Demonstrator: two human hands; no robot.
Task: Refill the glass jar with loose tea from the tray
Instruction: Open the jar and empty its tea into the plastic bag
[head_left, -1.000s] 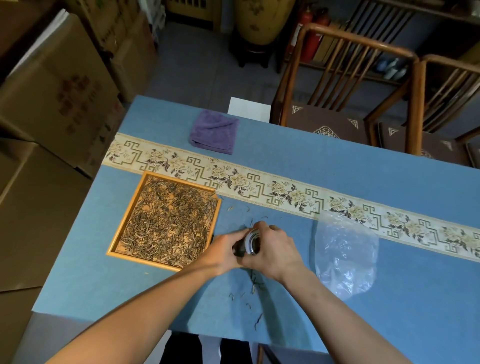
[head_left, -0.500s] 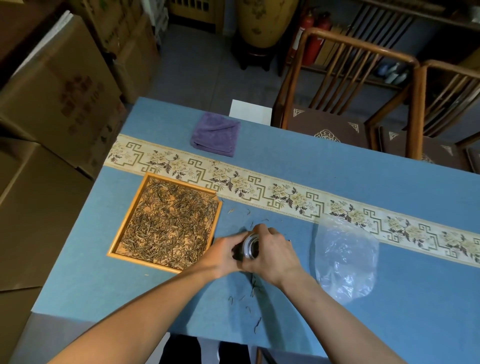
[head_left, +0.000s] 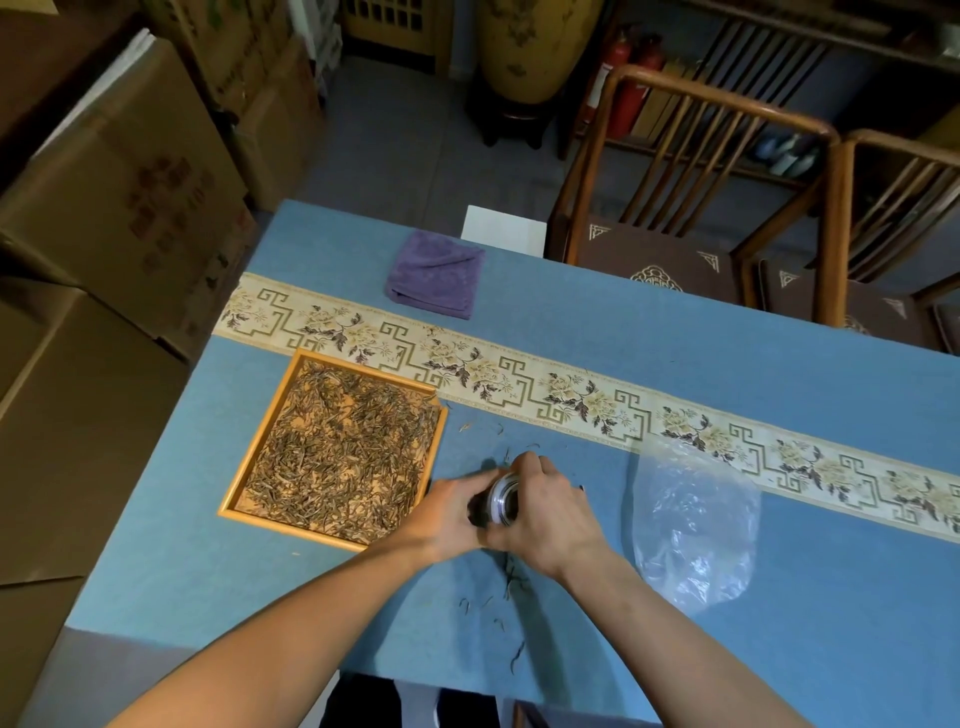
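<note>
I see jar (head_left: 503, 500) just right of tray (head_left: 252, 470), both hands' fingers wrapped on it: left hand (head_left: 451, 512), right hand (head_left: 545, 512). Risk: jar tilts, more tea (head_left: 337, 447) spills onto counter (head_left: 675, 364).

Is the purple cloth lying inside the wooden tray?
No, the purple cloth lies on the table beyond the patterned band, apart from the tray.

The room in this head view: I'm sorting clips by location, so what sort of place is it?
Probably a tea shop's back room or storeroom. Stacked cardboard boxes line one side, carved wooden chairs face a cloth-covered table, and a wooden tray of loose tea sits on it.
</note>
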